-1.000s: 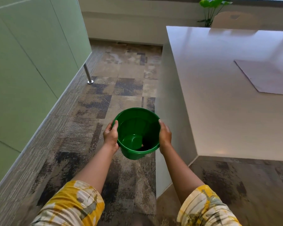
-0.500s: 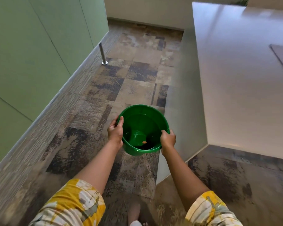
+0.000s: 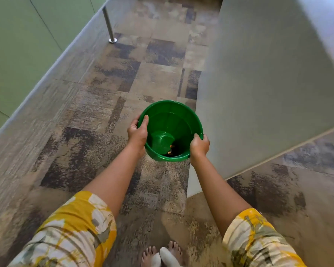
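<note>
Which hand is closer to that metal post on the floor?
Left. The left hand grips the green bucket rim nearer the metal post; the right hand grips the opposite rim, farther away.

No txt, labels, brand marks, nos. or signs could be read anywhere. The green bucket (image 3: 172, 120) showed plain plastic w/ no print, inside or on the rim. The green wall panels (image 3: 17, 54) & the pale counter side (image 3: 258, 93) were bare of lettering too.

bucket (image 3: 170, 120) scraps (image 3: 171, 148): too small to identify | feet (image 3: 175, 251): cut off
</note>
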Demonstrator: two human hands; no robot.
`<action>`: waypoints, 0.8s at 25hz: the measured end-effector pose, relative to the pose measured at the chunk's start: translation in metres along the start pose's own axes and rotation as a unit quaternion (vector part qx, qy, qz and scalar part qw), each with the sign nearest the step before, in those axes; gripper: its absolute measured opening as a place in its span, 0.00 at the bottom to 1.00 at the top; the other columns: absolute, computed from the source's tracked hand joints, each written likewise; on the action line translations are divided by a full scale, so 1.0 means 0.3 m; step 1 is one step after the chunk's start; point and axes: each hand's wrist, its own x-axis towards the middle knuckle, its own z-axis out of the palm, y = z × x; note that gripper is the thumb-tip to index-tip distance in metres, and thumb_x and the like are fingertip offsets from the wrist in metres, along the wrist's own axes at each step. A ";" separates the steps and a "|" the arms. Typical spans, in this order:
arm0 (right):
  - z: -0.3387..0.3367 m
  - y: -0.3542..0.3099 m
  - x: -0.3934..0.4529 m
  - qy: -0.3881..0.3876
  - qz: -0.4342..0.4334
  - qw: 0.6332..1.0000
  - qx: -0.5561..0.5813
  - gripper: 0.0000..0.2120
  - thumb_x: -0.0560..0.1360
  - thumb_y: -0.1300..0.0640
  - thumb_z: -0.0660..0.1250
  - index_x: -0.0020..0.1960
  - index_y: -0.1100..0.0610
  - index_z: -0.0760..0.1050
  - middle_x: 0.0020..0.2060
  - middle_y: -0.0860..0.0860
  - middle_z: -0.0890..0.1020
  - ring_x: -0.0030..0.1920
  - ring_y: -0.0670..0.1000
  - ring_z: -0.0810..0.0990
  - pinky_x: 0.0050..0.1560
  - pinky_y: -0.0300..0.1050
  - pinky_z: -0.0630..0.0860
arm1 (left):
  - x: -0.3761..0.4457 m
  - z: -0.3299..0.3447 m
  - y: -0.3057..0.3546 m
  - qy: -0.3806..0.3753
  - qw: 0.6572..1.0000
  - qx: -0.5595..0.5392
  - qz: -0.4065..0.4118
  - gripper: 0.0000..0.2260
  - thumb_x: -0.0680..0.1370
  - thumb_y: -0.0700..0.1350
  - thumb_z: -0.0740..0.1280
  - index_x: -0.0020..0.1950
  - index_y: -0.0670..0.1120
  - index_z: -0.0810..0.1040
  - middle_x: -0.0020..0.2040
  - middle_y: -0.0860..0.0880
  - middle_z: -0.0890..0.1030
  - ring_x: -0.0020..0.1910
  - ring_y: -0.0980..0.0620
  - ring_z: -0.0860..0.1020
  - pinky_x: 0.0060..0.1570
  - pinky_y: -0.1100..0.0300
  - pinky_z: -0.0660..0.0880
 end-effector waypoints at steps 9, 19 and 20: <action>0.184 0.578 0.466 0.006 -0.035 0.997 -0.062 0.20 0.84 0.57 0.57 0.75 0.58 0.64 0.71 0.58 0.71 0.69 0.59 0.71 0.65 0.49 0.68 | 0.448 -0.098 -0.689 0.029 0.999 0.026 -0.025 0.15 0.82 0.40 0.65 0.69 0.46 0.76 0.64 0.43 0.79 0.61 0.42 0.79 0.62 0.43 0.77; 0.277 1.152 0.855 0.047 -0.006 0.965 -0.259 0.16 0.79 0.66 0.56 0.66 0.58 0.66 0.64 0.59 0.75 0.61 0.62 0.76 0.58 0.51 0.75 | 0.747 -0.165 -1.390 0.050 0.995 0.041 -0.077 0.11 0.82 0.39 0.65 0.61 0.51 0.79 0.61 0.43 0.81 0.56 0.44 0.80 0.57 0.46 0.80; 0.283 1.178 0.883 0.050 -0.003 0.957 -0.286 0.17 0.78 0.67 0.58 0.66 0.59 0.66 0.64 0.58 0.75 0.62 0.62 0.76 0.62 0.55 0.74 | 0.767 -0.162 -1.434 0.045 0.996 0.042 -0.070 0.11 0.82 0.39 0.65 0.61 0.50 0.79 0.61 0.43 0.81 0.55 0.45 0.81 0.57 0.46 0.80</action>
